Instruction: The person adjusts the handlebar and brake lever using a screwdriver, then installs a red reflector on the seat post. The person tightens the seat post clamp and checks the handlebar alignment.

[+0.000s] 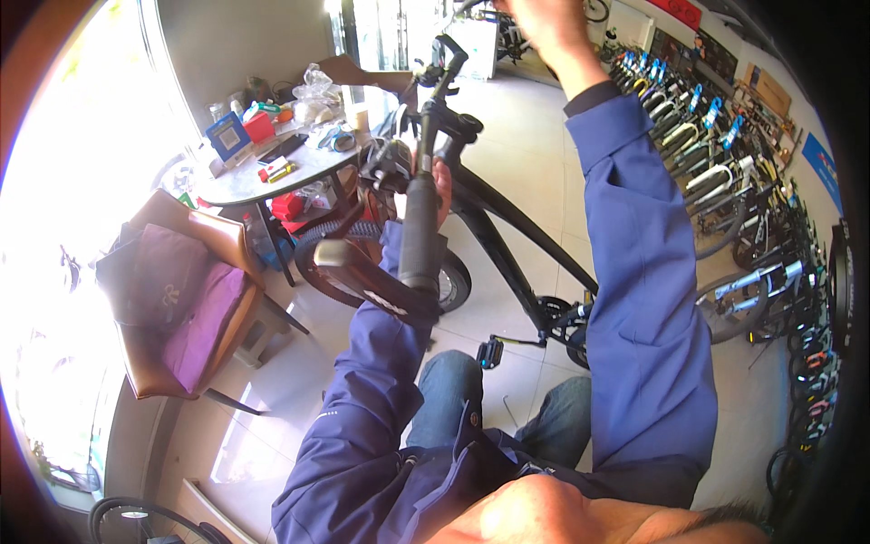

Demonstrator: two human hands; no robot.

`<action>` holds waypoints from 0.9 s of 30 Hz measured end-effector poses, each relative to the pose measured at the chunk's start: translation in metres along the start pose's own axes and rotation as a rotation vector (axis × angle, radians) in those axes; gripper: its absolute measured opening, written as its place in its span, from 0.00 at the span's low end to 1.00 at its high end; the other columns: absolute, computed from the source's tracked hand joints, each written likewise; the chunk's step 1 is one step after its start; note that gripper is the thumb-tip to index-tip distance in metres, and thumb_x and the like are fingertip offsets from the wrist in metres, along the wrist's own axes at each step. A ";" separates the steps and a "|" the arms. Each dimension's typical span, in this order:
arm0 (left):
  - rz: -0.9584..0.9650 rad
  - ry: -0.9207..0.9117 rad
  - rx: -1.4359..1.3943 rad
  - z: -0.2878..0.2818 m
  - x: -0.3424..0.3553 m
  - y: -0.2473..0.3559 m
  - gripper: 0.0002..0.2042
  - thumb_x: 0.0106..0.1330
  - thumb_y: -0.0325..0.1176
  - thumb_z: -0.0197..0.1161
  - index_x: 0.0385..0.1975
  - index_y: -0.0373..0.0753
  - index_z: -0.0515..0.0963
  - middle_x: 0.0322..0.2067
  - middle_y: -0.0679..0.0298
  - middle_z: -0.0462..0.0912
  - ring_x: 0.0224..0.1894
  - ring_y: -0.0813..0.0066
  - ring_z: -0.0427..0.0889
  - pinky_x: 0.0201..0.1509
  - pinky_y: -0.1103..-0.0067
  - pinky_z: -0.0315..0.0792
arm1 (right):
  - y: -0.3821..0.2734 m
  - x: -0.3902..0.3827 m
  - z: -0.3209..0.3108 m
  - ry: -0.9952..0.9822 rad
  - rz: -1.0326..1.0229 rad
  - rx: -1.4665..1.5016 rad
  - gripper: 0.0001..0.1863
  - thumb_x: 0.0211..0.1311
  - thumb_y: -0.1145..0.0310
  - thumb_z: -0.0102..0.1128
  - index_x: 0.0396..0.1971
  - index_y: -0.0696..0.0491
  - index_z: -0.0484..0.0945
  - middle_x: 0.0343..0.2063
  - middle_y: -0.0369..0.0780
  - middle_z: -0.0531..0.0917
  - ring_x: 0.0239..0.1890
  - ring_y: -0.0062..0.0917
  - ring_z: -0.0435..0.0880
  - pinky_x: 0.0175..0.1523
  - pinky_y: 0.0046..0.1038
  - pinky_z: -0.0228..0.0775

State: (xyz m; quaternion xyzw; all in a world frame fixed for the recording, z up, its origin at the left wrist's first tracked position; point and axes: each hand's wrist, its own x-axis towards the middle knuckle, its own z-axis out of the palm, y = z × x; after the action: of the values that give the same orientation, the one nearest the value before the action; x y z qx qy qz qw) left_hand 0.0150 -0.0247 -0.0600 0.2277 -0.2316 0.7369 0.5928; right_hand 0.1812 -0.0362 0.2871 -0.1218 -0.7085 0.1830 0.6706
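Observation:
A black bicycle (494, 227) stands before me, its handlebar turned so that one long black grip (420, 231) points toward me. My left hand (442, 189) is behind this grip, beside the brake lever and shifter parts (390, 165). The bar hides most of its fingers, so whether it holds anything cannot be told. Raised at the top edge, my right hand (548, 32) is near the far end of the handlebar (473, 5). Its fingers are cut off by the picture edge and washed out by light. Below, a pedal (490, 353) hangs close to my knees.
A round table (245, 188) at left bears a blue sign, a red box, plastic bags and small items. Next to it stands a brown armchair (231, 238) with a purple cushion and a dark bag. Many bicycles (716, 181) line the right side. A tire (136, 508) lies lower left.

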 end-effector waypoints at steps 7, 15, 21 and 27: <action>-0.237 0.517 0.476 -0.014 -0.204 0.012 0.07 0.78 0.41 0.62 0.45 0.46 0.80 0.34 0.76 0.80 0.35 0.83 0.77 0.37 0.84 0.69 | -0.012 -0.191 -0.182 0.041 0.283 0.057 0.19 0.70 0.60 0.71 0.47 0.51 0.70 0.37 0.39 0.85 0.37 0.25 0.88 0.41 0.25 0.82; -0.329 1.383 0.771 -0.072 -0.558 0.075 0.10 0.72 0.32 0.65 0.46 0.35 0.77 0.33 0.61 0.77 0.25 0.74 0.73 0.27 0.78 0.70 | -0.027 -0.553 -0.287 0.431 1.238 0.207 0.14 0.78 0.54 0.59 0.46 0.49 0.74 0.33 0.39 0.84 0.28 0.17 0.80 0.31 0.19 0.72; -0.926 1.278 1.621 -0.067 -0.717 0.099 0.19 0.72 0.43 0.64 0.53 0.33 0.83 0.42 0.52 0.88 0.38 0.63 0.86 0.40 0.70 0.81 | -0.028 -0.592 -0.330 0.262 0.946 0.267 0.24 0.80 0.57 0.57 0.66 0.56 0.70 0.45 0.42 0.84 0.39 0.25 0.84 0.43 0.29 0.78; -1.558 0.807 1.915 -0.105 -0.819 0.130 0.29 0.68 0.59 0.63 0.52 0.38 0.86 0.48 0.50 0.90 0.52 0.61 0.88 0.58 0.69 0.79 | -0.023 -0.588 -0.314 0.337 0.871 0.198 0.24 0.80 0.62 0.55 0.68 0.57 0.67 0.53 0.45 0.83 0.51 0.30 0.84 0.55 0.34 0.80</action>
State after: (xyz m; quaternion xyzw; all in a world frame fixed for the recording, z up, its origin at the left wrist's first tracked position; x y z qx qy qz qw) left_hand 0.0399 -0.6139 -0.6520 0.3954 0.7701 0.0882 0.4927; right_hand 0.5366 -0.2728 -0.2251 -0.3710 -0.4520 0.4914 0.6455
